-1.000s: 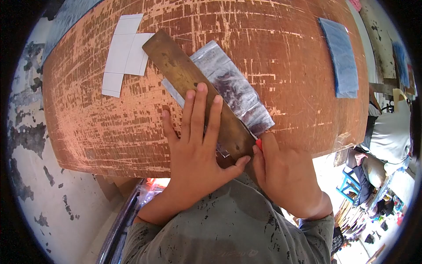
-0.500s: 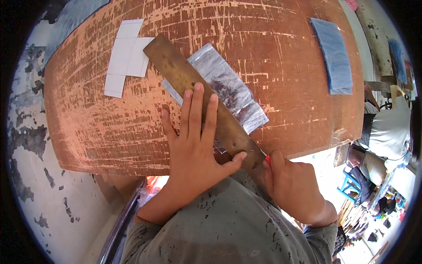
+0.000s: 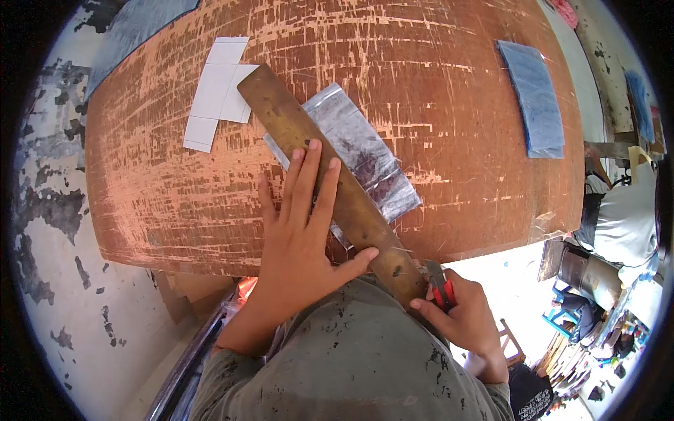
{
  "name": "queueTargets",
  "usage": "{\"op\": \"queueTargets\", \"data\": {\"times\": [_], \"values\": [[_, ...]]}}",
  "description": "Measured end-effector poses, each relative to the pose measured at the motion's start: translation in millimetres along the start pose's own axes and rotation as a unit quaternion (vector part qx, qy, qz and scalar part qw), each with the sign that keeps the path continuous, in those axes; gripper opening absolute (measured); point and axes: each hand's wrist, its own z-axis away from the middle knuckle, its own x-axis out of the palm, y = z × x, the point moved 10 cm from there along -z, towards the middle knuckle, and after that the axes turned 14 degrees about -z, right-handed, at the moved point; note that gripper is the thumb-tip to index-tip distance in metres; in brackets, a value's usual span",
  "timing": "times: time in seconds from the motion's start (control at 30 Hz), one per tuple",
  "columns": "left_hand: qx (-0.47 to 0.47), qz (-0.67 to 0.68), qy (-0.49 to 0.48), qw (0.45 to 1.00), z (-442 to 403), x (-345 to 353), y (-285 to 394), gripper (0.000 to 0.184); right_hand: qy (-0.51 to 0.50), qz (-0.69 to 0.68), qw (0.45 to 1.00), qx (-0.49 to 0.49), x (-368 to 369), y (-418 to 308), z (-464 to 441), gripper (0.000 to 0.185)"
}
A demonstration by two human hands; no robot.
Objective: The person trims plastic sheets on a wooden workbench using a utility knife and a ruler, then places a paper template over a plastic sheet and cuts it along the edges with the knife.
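A long brass-coloured straightedge (image 3: 359, 211) lies diagonally across a silvery sheet (image 3: 365, 154), whose larger part shows to the right of the bar and a narrow strip to its left. My left hand (image 3: 295, 235) rests flat on the bar with fingers spread, pressing rather than gripping. At the bar's near end, my right hand (image 3: 469, 319) is closed around a red and black utility knife (image 3: 442, 290), its blade end pointing up past the table edge. Beyond the bar's far end sits a white paper template (image 3: 223, 88) with drawn lines.
The worn, scratched brown tabletop (image 3: 161, 196) ends just in front of my body. A folded blue sheet (image 3: 532, 102) lies at the right, and more blue material (image 3: 137, 35) at the far left. To the right, a blue stool (image 3: 562, 319) stands on the floor among clutter.
My right hand has moved down and slightly right with the knife, off the bar's right edge, and has turned so the knife shows more. My left hand stays flat on the straightedge.
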Motion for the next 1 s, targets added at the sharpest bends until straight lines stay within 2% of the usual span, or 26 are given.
{"op": "queueTargets", "data": {"times": [0.07, 0.1, 0.17, 0.2, 0.23, 0.3, 0.37, 0.47, 0.57, 0.63, 0.73, 0.77, 0.87, 0.9, 1.0], "values": [[0.005, -0.005, 0.024, 1.000, -0.9, -3.4, -0.7, 0.125, -0.001, -0.117, 0.993, -0.011, 6.0, 13.6, -2.0, 0.027], [0.009, -0.009, 0.046, 0.999, 0.3, -6.7, -1.4, 0.126, -0.003, -0.117, 0.993, -0.012, 10.1, 26.6, -2.3, 0.027], [0.000, 0.018, 0.077, 0.997, 2.1, -7.1, -7.0, 0.125, 0.071, -0.223, 0.972, -0.021, -0.2, 50.4, -2.1, 0.023], [-0.006, 0.047, 0.108, 0.993, 3.1, -10.8, -10.9, 0.123, 0.114, -0.271, 0.956, 0.005, -9.9, 46.9, 1.8, 0.024], [0.000, 0.077, 0.118, 0.990, 2.7, -12.0, -12.8, 0.109, 0.143, -0.307, 0.941, 0.013, -20.1, 55.1, 5.9, 0.025], [0.008, 0.047, 0.105, 0.993, 2.9, -5.5, -12.0, 0.102, 0.192, -0.353, 0.916, 0.001, -41.4, 48.8, 12.7, 0.028], [0.007, 0.027, 0.091, 0.995, 2.6, -3.8, -5.6, 0.084, 0.230, -0.331, 0.914, -0.038, -62.2, 44.9, 18.3, 0.027], [0.006, 0.005, 0.037, 0.999, 2.0, 4.8, -5.5, 0.082, 0.319, -0.282, 0.904, -0.031, -90.9, 49.7, 29.2, 0.028], [-0.006, -0.007, 0.031, 0.999, 4.5, 2.9, -3.9, 0.081, 0.371, -0.200, 0.906, -0.030, -110.5, 52.6, 30.2, 0.026], [-0.015, -0.007, 0.029, 0.999, 5.8, 2.0, -2.1, 0.082, 0.425, -0.086, 0.896, -0.098, -122.5, 41.1, 32.0, 0.022], [-0.024, -0.004, 0.031, 0.999, 5.6, 4.7, -1.0, 0.082, 0.442, -0.072, 0.884, -0.135, -123.3, 8.7, 26.4, 0.019], [-0.024, 0.001, 0.038, 0.999, 5.4, 4.8, -1.1, 0.083, 0.431, 0.006, 0.889, -0.154, -127.7, 13.5, 22.9, 0.018], [-0.023, 0.006, 0.055, 0.998, 5.9, 4.4, -0.9, 0.082, 0.408, 0.071, 0.897, -0.153, -134.1, 16.0, 10.1, 0.027], [-0.024, 0.007, 0.054, 0.998, 5.8, 4.8, -1.6, 0.082, 0.407, 0.067, 0.902, -0.124, -134.5, 13.8, 7.7, 0.027], [-0.024, -0.001, 0.049, 0.999, 4.8, 7.6, -2.9, 0.082, 0.392, 0.086, 0.903, -0.151, -131.8, 1.3, 3.1, 0.028]]}}
